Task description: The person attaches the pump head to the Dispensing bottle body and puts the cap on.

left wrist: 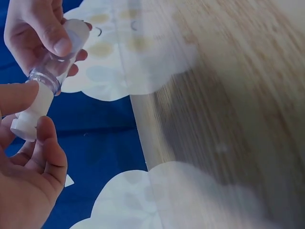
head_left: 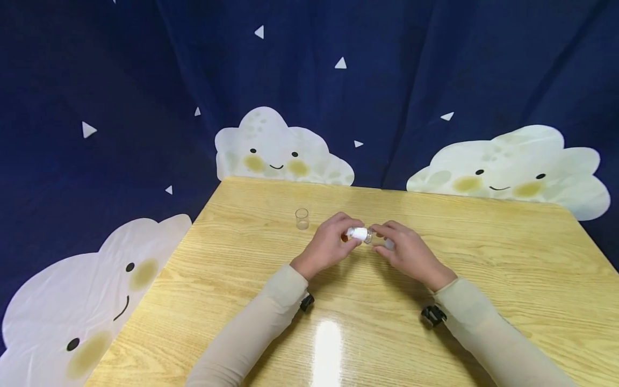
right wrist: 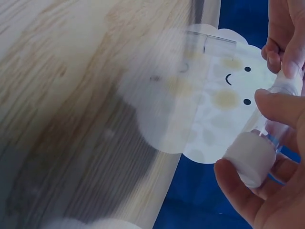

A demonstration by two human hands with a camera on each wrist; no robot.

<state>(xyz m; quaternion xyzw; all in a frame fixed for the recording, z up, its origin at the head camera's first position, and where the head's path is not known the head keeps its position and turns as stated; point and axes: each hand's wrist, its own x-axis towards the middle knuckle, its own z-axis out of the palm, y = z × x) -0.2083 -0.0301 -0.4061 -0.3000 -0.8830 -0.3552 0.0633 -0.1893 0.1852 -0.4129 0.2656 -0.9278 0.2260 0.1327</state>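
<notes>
Between the two hands lies a small clear bottle (left wrist: 56, 67), tilted on its side above the table. My left hand (head_left: 331, 243) pinches its white pump top (left wrist: 38, 106) between thumb and fingers. The right hand (head_left: 405, 250) grips the clear body, thumb along one side and fingers curled under it. At the bottle's other end is a white base (right wrist: 251, 157), against the right fingers. The white top and the clear body meet at the neck. A clear open-ended cap (head_left: 302, 220) stands on the table, beyond and left of the left hand.
The wooden table (head_left: 232, 258) reaches back to a dark blue curtain (head_left: 300, 70) printed with white clouds. A bright light reflection (head_left: 327, 349) lies on the near tabletop. Dark wrist-worn devices (head_left: 433, 316) sit under both sleeves.
</notes>
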